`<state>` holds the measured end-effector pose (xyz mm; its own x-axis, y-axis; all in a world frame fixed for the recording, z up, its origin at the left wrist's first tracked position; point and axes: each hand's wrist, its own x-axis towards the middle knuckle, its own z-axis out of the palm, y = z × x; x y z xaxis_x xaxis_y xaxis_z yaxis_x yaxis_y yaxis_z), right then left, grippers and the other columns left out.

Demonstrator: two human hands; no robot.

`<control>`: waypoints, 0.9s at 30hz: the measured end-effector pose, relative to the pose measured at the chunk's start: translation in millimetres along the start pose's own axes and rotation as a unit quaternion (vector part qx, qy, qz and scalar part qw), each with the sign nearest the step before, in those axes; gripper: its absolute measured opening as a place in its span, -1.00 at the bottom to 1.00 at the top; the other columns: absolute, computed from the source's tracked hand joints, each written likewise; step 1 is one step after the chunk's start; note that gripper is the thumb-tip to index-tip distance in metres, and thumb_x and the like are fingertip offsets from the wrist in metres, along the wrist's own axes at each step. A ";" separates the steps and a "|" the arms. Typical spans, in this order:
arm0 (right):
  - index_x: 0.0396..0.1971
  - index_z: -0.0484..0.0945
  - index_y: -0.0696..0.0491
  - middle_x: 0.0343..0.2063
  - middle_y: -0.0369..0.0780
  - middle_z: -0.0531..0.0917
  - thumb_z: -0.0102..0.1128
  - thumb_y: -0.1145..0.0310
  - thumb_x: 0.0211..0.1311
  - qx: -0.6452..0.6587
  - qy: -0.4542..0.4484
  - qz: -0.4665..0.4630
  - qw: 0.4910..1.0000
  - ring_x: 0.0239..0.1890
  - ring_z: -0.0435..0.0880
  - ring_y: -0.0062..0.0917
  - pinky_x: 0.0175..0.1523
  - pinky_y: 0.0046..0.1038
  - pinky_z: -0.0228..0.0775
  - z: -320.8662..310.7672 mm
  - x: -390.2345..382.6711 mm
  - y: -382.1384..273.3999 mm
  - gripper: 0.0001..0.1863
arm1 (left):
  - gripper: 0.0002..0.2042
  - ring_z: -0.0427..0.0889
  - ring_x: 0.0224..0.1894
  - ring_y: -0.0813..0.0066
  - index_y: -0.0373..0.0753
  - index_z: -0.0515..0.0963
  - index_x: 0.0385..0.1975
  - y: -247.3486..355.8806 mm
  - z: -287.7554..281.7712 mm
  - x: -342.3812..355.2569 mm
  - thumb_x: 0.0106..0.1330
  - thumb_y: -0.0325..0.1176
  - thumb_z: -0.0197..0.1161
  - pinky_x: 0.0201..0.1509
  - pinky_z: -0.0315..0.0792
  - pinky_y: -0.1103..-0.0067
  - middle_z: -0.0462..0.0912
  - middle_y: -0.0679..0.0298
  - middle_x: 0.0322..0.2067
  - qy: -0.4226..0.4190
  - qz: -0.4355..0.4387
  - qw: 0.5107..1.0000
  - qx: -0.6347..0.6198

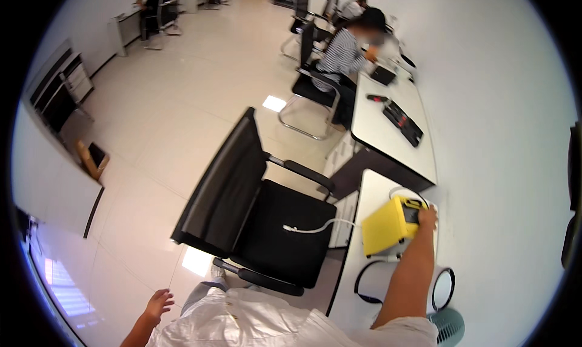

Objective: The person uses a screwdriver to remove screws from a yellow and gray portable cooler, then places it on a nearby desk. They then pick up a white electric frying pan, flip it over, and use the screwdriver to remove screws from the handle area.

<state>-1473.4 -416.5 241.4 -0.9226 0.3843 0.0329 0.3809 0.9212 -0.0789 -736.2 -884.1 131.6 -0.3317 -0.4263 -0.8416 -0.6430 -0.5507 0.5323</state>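
Note:
A yellow box-shaped device (384,227) with a dark panel and a black handle stands on the white table at the right. My right hand (428,216) reaches to its panel end and appears to touch it. The fingers there are small and partly hidden, so their grip is unclear. From beside the device a white cable (321,228) hangs over the table edge, its plug end above the chair seat. My left hand (159,304) is out at the lower left, holding nothing, its fingers apart.
A black office chair (285,232) stands against the near table (371,192). Round black-rimmed items (444,289) and a green fan-like grille (450,327) are close to my right arm. On the farther desk lies an open black case (402,123). A person in stripes (339,59) sits beyond.

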 end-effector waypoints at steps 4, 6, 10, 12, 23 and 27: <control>0.20 0.19 -0.23 0.18 -0.20 0.26 -0.08 0.02 0.12 -0.018 -0.027 -0.008 0.999 0.24 0.14 -0.13 0.14 0.27 -0.05 -10.6 -12.9 -25.1 -0.41 | -0.54 0.52 -0.15 0.36 -0.28 0.33 0.03 -58.7 -47.5 29.7 0.18 -0.14 0.07 -0.11 0.38 0.42 0.54 0.18 -0.16 0.059 -0.008 0.986 0.155; 0.21 0.19 -0.25 0.18 -0.22 0.27 -0.08 0.02 0.13 -0.014 -0.041 0.000 0.999 0.24 0.14 -0.16 0.16 0.26 -0.07 -18.7 -16.0 -22.6 -0.41 | -0.55 0.54 -0.19 0.34 -0.33 0.37 -0.03 -71.2 -68.7 45.9 0.15 -0.15 0.08 -0.12 0.40 0.43 0.56 0.15 -0.23 0.065 0.031 0.951 0.301; 0.16 0.27 -0.24 0.15 -0.23 0.30 -0.10 0.08 0.14 -0.014 -0.070 -0.028 0.997 0.23 0.17 -0.20 0.18 0.25 -0.11 -16.6 -26.7 -41.7 -0.48 | -0.57 0.56 -0.18 0.26 -0.42 0.44 -0.12 -143.8 -135.0 88.3 0.12 -0.20 0.14 -0.06 0.41 0.48 0.58 0.05 -0.25 0.089 0.148 0.870 0.462; 0.14 0.30 -0.23 0.16 -0.24 0.29 -0.11 0.08 0.14 -0.015 -0.035 -0.036 0.999 0.23 0.16 -0.20 0.19 0.26 -0.15 -29.4 -30.0 -28.8 -0.49 | -0.58 0.55 -0.14 0.23 -0.42 0.43 -0.11 -105.3 -95.4 91.8 0.11 -0.23 0.16 -0.05 0.42 0.49 0.57 0.03 -0.21 0.091 0.125 0.910 0.383; 0.25 0.05 -0.23 0.28 -0.23 0.02 0.30 0.07 -0.09 -0.207 -0.081 -0.230 0.947 0.26 -0.03 0.12 0.07 0.33 0.06 -27.9 -121.9 -91.8 -0.13 | -0.58 0.60 -0.18 0.23 -0.39 0.40 -0.04 -12.4 -18.1 93.4 0.11 -0.32 0.21 -0.06 0.45 0.47 0.52 -0.01 -0.11 0.047 0.169 0.918 0.355; 0.25 0.02 -0.26 0.29 -0.27 0.01 0.35 0.21 -0.14 -0.212 -0.052 -0.229 0.949 0.28 -0.05 0.09 0.04 0.30 0.15 -13.5 -107.4 -80.7 -0.09 | -0.58 0.58 -0.14 0.23 -0.40 0.40 -0.05 -21.3 -24.6 100.9 0.11 -0.32 0.22 -0.06 0.45 0.47 0.52 -0.01 -0.11 0.052 0.164 0.922 0.348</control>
<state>-1404.3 -531.3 257.7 -0.9897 -0.0500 -0.1340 -0.0920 0.9401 0.3284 -739.0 -933.1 37.7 -0.5431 -0.5738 -0.6131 -0.8183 0.1981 0.5395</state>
